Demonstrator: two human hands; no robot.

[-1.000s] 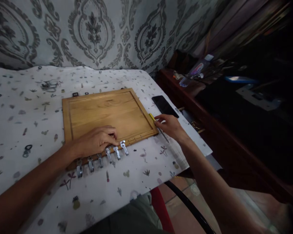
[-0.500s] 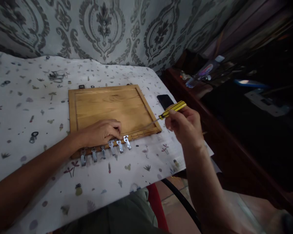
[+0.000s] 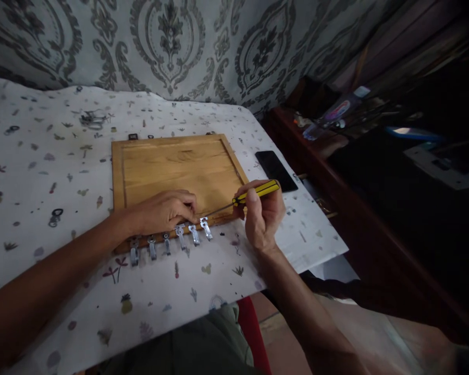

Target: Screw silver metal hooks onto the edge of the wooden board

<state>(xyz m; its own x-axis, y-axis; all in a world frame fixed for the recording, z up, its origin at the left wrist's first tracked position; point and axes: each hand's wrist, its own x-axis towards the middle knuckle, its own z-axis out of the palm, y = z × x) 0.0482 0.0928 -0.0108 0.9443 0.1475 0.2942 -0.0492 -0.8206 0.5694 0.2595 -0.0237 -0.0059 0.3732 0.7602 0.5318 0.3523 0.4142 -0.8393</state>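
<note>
A framed wooden board (image 3: 180, 166) lies flat on the table. Along its near edge sits a row of several metal hooks (image 3: 181, 239), their curved ends hanging over the side. My left hand (image 3: 166, 212) rests on the board's near edge, fingertips pinched together close to the rightmost hooks; whatever they pinch is too small to make out. My right hand (image 3: 263, 216) grips the yellow-and-black handle of a screwdriver (image 3: 258, 192). Its thin shaft points left and down, and the tip reaches my left fingertips.
A black phone (image 3: 276, 171) lies right of the board. Metal pieces (image 3: 91, 120) lie at the back left on the patterned tablecloth (image 3: 54, 172). Beyond the right table edge, dark red furniture holds a clear plastic bottle (image 3: 338, 112). A patterned curtain (image 3: 219, 47) hangs behind the table.
My right hand has moved left and down with the screwdriver, bringing its tip to my left fingertips and uncovering more of the phone. My left hand stays in place on the board.
</note>
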